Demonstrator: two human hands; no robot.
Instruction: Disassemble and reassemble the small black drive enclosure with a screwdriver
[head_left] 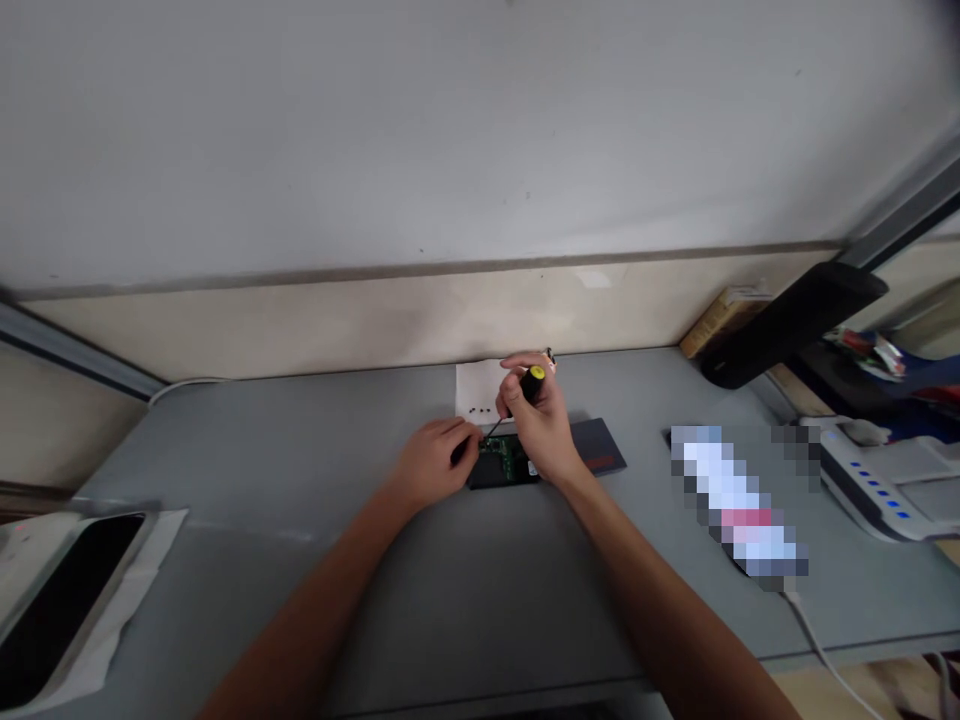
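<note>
A small black device with a green circuit board (508, 458) lies on the grey table. My right hand (541, 420) grips a screwdriver (533, 381) with a black and yellow handle, its thin shaft slanting down to the board's upper left. My left hand (439, 460) is at the device's left end, fingers bent around something dark that I cannot make out. Behind the device, several tiny dark pieces rest on a white paper (474, 385). A dark flat cover (600, 447) lies to the right, partly behind my right wrist.
To the right are a blurred-out lit phone (739, 505) with a cable, a white router-like device (889, 485), a black cylinder (795, 325) and a box (724, 318). A black-screened device (71, 605) lies on white paper at the left. A wall stands behind the grey table (262, 560).
</note>
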